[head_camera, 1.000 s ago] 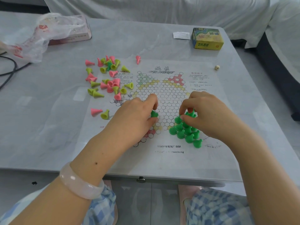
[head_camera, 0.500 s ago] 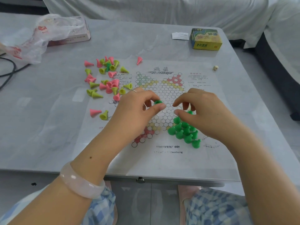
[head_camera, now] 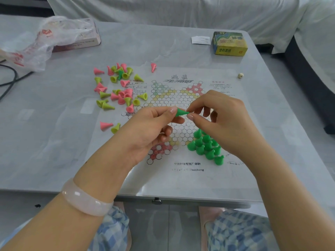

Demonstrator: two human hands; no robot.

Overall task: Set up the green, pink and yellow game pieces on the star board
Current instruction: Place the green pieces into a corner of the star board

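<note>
**Q:** On the far left of the grey table (head_camera: 54,142), what is there?

**A:** A crumpled clear plastic bag (head_camera: 45,38) lying over a flat pink box (head_camera: 81,43). Nearer the middle, loose pink and yellow pieces (head_camera: 119,91) lie tipped over in a scatter, partly on the left edge of the star board (head_camera: 181,98).

**Q:** And the hands?

**A:** Both are raised over the middle of the board. The left hand (head_camera: 148,129), with a pale bangle (head_camera: 85,200) on its wrist, pinches the wide end of one green piece (head_camera: 181,112) between thumb and forefinger. The right hand (head_camera: 223,120) pinches the narrow tip of the same piece, its other fingers loosely curled.

**Q:** Where are the other green ones?

**A:** A cluster of green pieces (head_camera: 206,147) stands upright on the board's near-right point, partly under the right hand.

**Q:** Anything further right?

**A:** A small die (head_camera: 240,75) just off the board, and a yellow and green box (head_camera: 230,43) at the far edge with a white slip (head_camera: 200,40) beside it.
</note>
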